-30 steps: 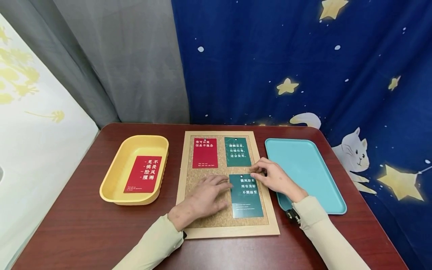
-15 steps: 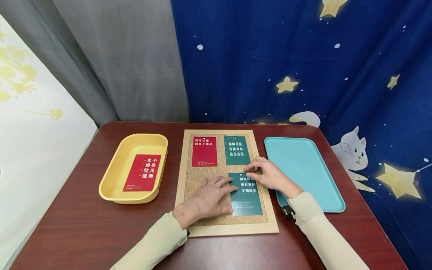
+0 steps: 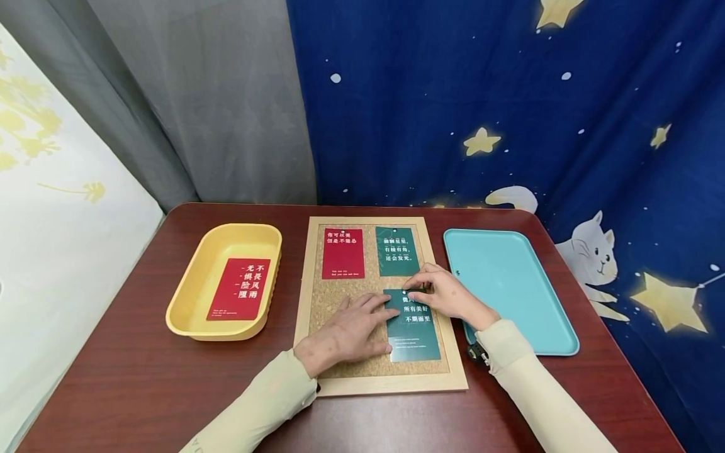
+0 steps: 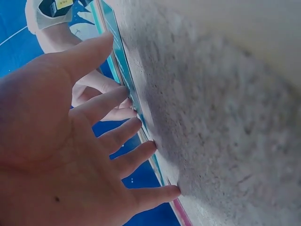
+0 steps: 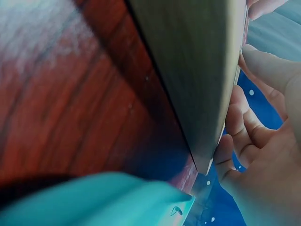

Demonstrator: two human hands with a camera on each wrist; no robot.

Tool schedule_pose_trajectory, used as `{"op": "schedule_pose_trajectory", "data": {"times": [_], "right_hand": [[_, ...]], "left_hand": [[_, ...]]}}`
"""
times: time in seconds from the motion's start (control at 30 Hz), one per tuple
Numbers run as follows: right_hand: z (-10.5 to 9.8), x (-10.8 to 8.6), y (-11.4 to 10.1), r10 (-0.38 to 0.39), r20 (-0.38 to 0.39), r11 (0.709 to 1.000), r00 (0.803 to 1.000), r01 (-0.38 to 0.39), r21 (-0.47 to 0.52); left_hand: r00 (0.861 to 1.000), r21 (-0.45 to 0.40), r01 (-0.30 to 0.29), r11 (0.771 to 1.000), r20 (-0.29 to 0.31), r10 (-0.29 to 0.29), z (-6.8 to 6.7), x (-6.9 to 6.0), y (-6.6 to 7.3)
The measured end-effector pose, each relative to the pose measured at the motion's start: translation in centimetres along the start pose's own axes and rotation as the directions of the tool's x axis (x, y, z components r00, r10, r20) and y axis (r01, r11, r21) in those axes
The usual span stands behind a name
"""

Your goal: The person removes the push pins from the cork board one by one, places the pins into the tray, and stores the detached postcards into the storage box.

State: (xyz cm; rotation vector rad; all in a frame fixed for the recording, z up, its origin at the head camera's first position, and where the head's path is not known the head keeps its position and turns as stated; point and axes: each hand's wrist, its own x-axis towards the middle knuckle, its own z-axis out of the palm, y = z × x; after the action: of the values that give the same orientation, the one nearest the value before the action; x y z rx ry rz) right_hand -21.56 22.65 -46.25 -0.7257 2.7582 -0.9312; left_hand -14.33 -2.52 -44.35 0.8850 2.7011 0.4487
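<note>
A green card [image 3: 413, 336] with white lettering lies at the lower right of the framed cork board [image 3: 334, 292]. At its top edge is a small push pin [image 3: 404, 291]. My right hand [image 3: 450, 296] has its thumb and forefinger about this pin, pinching it; the other fingers are curled. My left hand [image 3: 351, 327] lies with spread fingers, and its fingertips touch the card's left edge. In the left wrist view the palm of the left hand [image 4: 70, 122] shows, fingertips down on the cork. The right wrist view does not show the pin.
Pinned above are a red card [image 3: 343, 255] and another green card [image 3: 396, 255]. Left of the board, a yellow basin [image 3: 189, 302] holds a red card [image 3: 240, 289]. On the right stands a blue tray [image 3: 510, 283] with a tiny dark item [image 3: 457, 272] near its left rim.
My right hand has moved left, from the card's upper right corner to the pin. My left hand has shifted slightly right, its fingertips now on the card's left edge.
</note>
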Motion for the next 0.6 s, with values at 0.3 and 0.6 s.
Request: {"op": "schedule_pose_trajectory", "data": {"times": [0.3,0.6], "right_hand": [[0.14,0.34,0.09,-0.006,0.005,1.000,1.000,0.006,-0.002],[0.18,0.47,0.22,0.019,0.014,0.999,1.000,-0.020,0.028]], "left_hand": [[1.000,0.034,0.015,0.999,0.019,-0.015,-0.21,0.46,0.09],[0.998,0.096,0.043,0.995,0.046,-0.047,-0.18,0.82,0.40]]}}
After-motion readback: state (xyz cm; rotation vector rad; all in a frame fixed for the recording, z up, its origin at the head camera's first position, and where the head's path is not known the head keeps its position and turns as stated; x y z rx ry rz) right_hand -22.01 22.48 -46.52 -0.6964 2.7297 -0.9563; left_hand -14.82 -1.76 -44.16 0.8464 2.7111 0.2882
